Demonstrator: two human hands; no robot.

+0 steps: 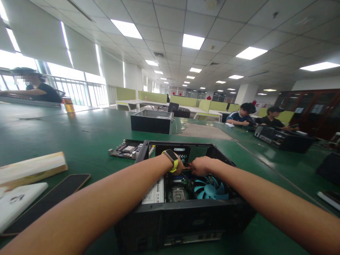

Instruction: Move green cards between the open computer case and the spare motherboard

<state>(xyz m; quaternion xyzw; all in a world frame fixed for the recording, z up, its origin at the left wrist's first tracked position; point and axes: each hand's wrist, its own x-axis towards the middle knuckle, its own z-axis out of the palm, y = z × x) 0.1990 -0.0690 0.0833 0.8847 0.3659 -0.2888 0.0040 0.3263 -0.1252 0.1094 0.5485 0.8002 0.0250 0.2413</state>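
An open black computer case (196,216) lies in front of me, and both my hands reach down inside it. Toward its far wall, my left hand (179,167), a watch (171,159) with a yellow-green strap on its wrist, is closed, its fingertips mostly hidden. Close beside it, my right hand (200,165) is closed in a pinch. Small dark and reddish wires (188,165) show between the two hands, too small to make out well. Nearer me in the case are a blue fan (210,190), a processor socket (178,194) and a white-labelled power supply (154,193).
A loose motherboard (127,148) lies behind the case's left corner. At left are a phone (50,202), a white box (21,203) and a long carton (34,168). Another case (151,122) stands farther back. People sit at the far left and right, with a black case (284,138) at right.
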